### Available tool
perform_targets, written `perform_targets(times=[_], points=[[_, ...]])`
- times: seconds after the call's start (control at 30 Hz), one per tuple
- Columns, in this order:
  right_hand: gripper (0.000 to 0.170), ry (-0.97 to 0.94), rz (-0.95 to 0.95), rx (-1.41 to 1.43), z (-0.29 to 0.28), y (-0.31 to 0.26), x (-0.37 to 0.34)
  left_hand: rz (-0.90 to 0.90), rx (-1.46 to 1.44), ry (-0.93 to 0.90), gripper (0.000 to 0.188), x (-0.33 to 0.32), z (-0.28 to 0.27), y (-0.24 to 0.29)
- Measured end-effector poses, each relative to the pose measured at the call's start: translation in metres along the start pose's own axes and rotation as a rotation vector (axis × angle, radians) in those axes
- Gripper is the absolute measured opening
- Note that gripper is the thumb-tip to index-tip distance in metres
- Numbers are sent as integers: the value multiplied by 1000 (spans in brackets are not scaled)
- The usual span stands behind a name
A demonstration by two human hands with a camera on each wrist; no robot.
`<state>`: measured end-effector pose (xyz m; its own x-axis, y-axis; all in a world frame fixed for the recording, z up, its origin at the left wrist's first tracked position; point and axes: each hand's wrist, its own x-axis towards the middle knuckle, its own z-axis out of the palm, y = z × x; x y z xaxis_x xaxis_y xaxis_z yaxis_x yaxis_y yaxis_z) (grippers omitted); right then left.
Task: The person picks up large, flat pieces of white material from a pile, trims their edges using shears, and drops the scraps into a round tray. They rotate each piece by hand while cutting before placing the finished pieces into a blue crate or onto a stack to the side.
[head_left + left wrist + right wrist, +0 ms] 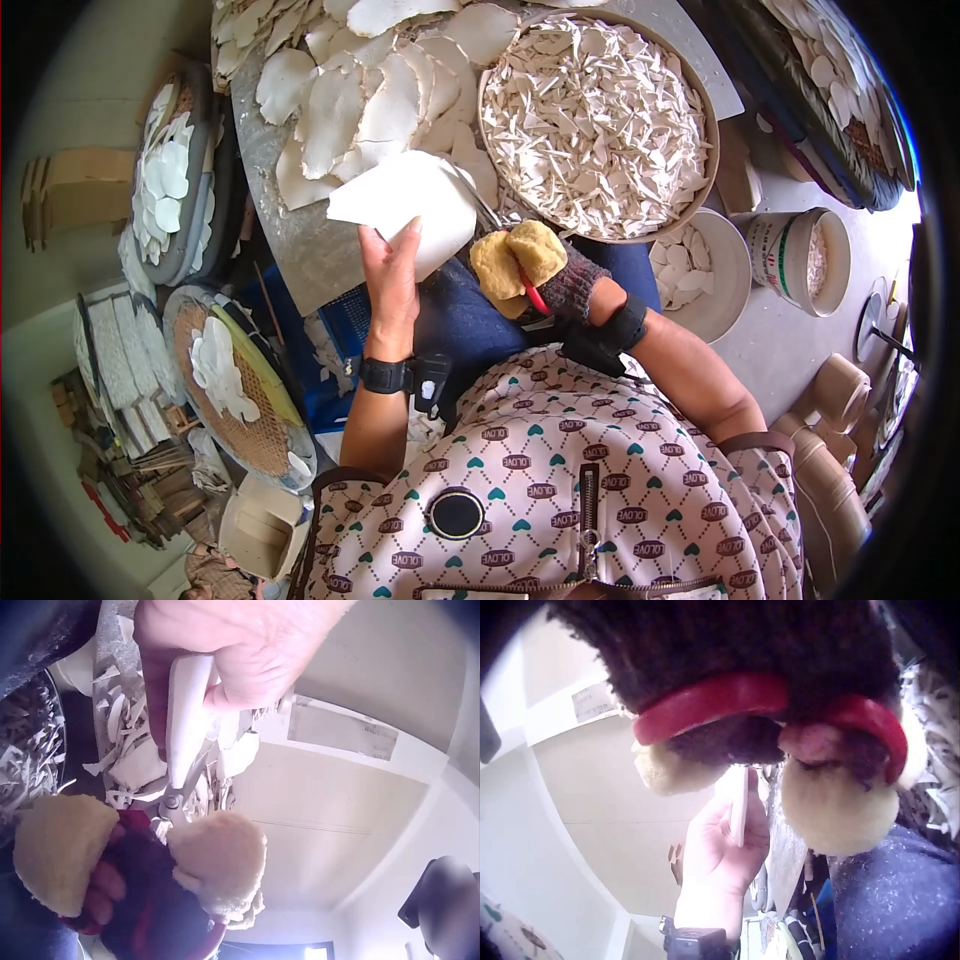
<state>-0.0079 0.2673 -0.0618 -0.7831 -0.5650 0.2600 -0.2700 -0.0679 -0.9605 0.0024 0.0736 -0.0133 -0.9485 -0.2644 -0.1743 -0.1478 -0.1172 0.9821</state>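
Note:
My bare left hand point(393, 278) pinches a flat white slice point(408, 205) by its near edge, thumb on one face and fingers on the other. In my right hand point(580, 285), which wears a dark knit glove, is a pair of scissors point(487, 210) with red handles point(712, 705) padded in yellow foam point(540, 250). The blades lie along the slice's right edge. In the left wrist view, the slice point(184, 724) stands edge-on just above the scissors' pivot point(172, 802). Beyond the red handles in the right wrist view, the left hand point(720, 855) holds the slice upright.
A worktop point(268, 225) bears a pile of pale slices point(335, 115) and a big round tray point(714, 135) of white trimmings. A basin point(738, 285) with slices and a printed bucket point(790, 260) stand at right. Woven trays point(255, 425) with slices stand at left.

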Motion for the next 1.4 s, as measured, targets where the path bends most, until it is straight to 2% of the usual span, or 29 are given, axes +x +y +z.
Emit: perform_targets(times=[0.07,0.13,0.27,0.33,0.4,0.47,0.5,0.57,0.67,0.8,1.0,1.1,1.17,1.2,1.27,1.3,1.37,1.4], points=[[29,-14,92,98,1,2,-3,-23,6,-23,50,2,-7,-1],[29,-57,101,96,1,6,-3,-35,21,-76,51,4,-9,5],[31,-45,-12,-120,0,12,2,-48,27,-94,52,3,-6,7],[29,54,-147,-269,0,13,2,-68,19,-110,52,3,-6,10],[28,-11,153,136,0,3,-1,-86,6,-123,52,0,-8,10],[27,-33,202,209,1,3,0,-87,-4,-144,52,2,-9,11],[27,-23,104,79,1,8,1,-94,4,-146,53,2,-9,11],[27,-14,73,44,2,14,0,-108,22,-154,53,1,-9,11],[27,13,170,205,4,17,2,-134,8,-157,53,1,-7,16],[27,55,90,138,5,13,-2,-197,-11,-193,51,3,-13,18],[25,-29,16,66,-6,8,8,-189,11,-237,49,5,-13,16],[25,35,-101,-104,-5,10,4,-239,-6,-277,49,9,-19,16],[26,37,-54,-116,-2,12,-4,-298,-40,-326,50,15,-27,20],[27,6,52,-35,-1,15,-12,-341,7,-301,50,20,-35,23],[27,-14,175,-72,-6,4,-19,-411,106,-247,51,29,-51,35],[27,-25,237,-92,-9,-2,-23,-371,123,-166,53,29,-53,41],[28,-125,185,-346,-15,-21,-23,-288,36,-138,53,25,-60,47],[27,-113,150,-244,-12,-12,-25,-250,-8,-127,52,23,-63,49]])
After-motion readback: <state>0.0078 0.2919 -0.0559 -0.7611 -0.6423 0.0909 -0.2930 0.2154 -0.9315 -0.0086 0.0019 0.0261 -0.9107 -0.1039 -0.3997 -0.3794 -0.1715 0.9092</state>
